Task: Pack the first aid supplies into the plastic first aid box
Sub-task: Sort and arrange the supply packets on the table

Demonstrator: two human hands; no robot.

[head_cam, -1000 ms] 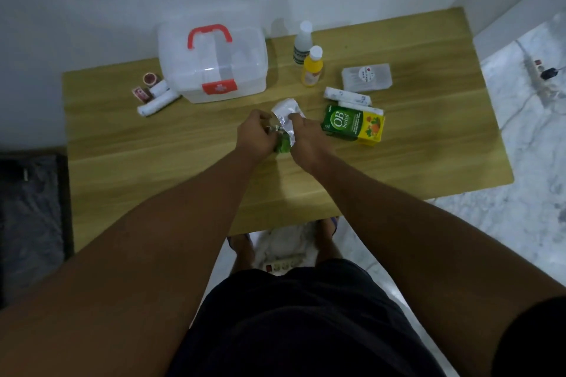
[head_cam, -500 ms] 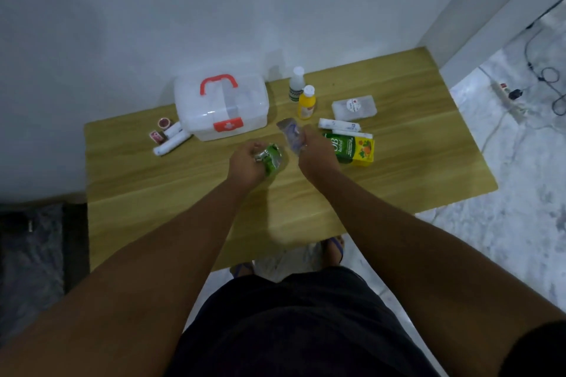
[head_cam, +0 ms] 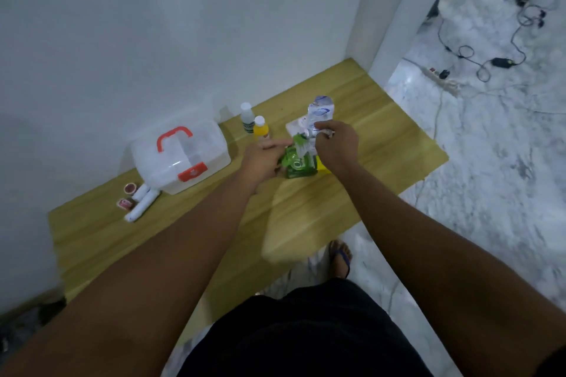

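Observation:
The clear plastic first aid box (head_cam: 171, 162), with a red handle and red latch, stands closed at the back left of the wooden table (head_cam: 306, 211). My left hand (head_cam: 263, 161) pinches a small green sachet (head_cam: 298, 142). My right hand (head_cam: 337, 147) grips a crumpled white and blue foil packet (head_cam: 320, 110), held up just right of the sachet. Both hands hover over a green and yellow carton (head_cam: 298, 168). A white bottle (head_cam: 247, 116) and a yellow bottle (head_cam: 261, 127) stand behind my left hand.
Two white bandage rolls (head_cam: 142, 205) and two small red tape rolls (head_cam: 128, 193) lie left of the box. A clear flat case (head_cam: 294, 125) is partly hidden behind my hands. The wall runs close behind the table. A power strip and cables (head_cam: 477, 64) lie on the marble floor to the right.
Both hands have moved right and further back, over the green carton. The right hand has lifted the foil packet higher. The hands are close together again, and the view has tilted upwards.

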